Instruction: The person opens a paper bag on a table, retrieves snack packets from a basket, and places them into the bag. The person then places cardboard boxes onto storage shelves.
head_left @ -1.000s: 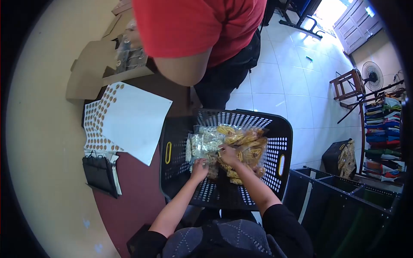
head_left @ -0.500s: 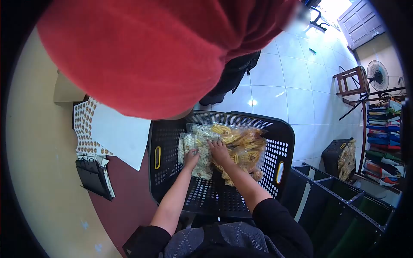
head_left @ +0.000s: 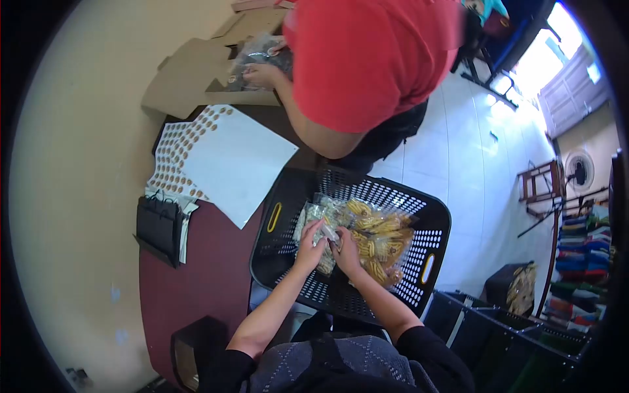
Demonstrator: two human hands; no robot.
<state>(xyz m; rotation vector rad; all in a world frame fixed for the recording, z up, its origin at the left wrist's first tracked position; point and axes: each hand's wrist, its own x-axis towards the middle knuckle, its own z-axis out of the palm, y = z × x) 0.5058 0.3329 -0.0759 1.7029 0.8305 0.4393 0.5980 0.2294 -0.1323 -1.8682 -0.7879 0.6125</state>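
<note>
fingers of the left hand and right hand are pinching a small pale packet above clear snack bags inside a black basket, where a loose grip could be sending it slipping down among the bags.

- A plain cream wall runs beside the maroon counter.
- Glossy white tiles cover the floor, catching glare from the sunlit doorway.
- A panelled door stands there.
- Over by the other wall: a wooden stool, a round fan, colourful clothes.
</note>
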